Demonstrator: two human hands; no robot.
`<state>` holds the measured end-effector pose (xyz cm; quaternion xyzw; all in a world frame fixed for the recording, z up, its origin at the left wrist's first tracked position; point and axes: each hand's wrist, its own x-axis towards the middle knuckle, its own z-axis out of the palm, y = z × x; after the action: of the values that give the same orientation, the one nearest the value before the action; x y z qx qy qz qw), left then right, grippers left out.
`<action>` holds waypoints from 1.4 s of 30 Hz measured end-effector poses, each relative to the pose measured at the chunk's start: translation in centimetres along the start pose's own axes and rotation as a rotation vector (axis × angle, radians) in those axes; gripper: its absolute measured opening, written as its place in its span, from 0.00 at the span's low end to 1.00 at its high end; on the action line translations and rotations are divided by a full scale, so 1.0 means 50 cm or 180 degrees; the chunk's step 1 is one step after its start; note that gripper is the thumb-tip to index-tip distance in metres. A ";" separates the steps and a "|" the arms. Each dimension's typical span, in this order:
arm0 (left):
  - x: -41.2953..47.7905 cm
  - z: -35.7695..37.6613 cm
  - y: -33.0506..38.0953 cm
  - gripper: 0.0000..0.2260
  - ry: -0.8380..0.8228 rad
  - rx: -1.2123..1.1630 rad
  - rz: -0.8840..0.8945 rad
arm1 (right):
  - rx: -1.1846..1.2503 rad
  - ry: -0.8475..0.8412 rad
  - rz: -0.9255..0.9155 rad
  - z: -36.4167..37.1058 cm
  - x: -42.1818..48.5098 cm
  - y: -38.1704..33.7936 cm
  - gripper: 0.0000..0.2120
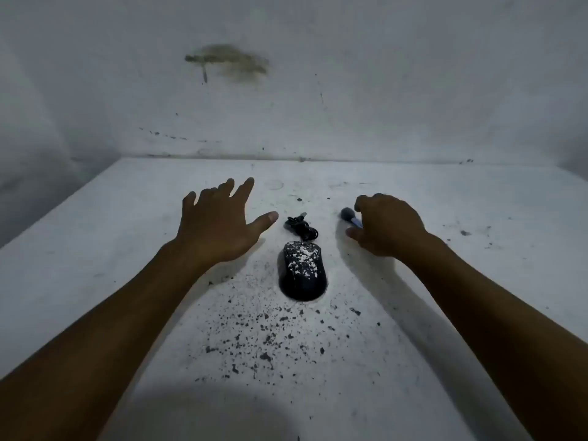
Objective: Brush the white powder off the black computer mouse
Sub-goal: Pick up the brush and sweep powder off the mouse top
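The black computer mouse (302, 271) lies in the middle of the white table, its far half speckled with white powder. Its coiled black cable (300, 226) sits just beyond it. My left hand (222, 222) hovers to the left of the mouse, palm down, fingers spread, holding nothing. To the right of the mouse my right hand (386, 226) curls around a small brush (350, 216); its dark bristle head and light blue handle stick out to the left of my fingers. Most of the handle is hidden under the hand.
The white table (95, 243) is scuffed, with many dark flecks (264, 338) scattered in front of the mouse. A stained white wall (286, 106) rises right behind the table's far edge. The table's left edge runs diagonally at the left.
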<state>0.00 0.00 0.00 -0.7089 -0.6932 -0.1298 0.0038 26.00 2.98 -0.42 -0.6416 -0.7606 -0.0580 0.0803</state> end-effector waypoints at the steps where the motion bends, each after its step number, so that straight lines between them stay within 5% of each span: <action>1: -0.002 0.002 -0.001 0.38 0.0006 0.0016 0.0002 | -0.0051 0.0041 0.0120 -0.001 -0.001 0.003 0.22; 6: 0.003 0.034 -0.014 0.39 0.0123 -0.0015 0.0015 | -0.0218 0.0206 0.0682 0.025 0.005 0.009 0.14; 10: 0.006 0.046 -0.014 0.38 0.0098 -0.0070 0.0019 | -0.0262 0.0230 0.0833 0.036 0.014 -0.001 0.21; 14: 0.009 0.054 -0.013 0.37 0.0116 -0.0174 0.0033 | -0.0028 0.0337 0.0868 0.037 0.022 -0.003 0.18; 23: -0.012 0.056 0.015 0.34 0.0206 -0.0759 0.0342 | 0.2483 0.0792 0.0331 -0.024 -0.018 -0.042 0.05; 30: -0.025 0.051 0.006 0.30 0.0203 -0.0981 0.0427 | 0.4482 0.0272 0.0535 -0.036 -0.060 -0.045 0.02; 42: -0.041 0.053 0.008 0.24 -0.0048 -0.0974 0.0569 | 0.5129 0.0379 0.0764 -0.035 -0.058 -0.039 0.04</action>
<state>0.85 -1.52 -2.86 -0.7610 -0.5996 -0.2277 -0.0978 24.65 -0.50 0.74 -0.4599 -0.4895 0.4816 0.5630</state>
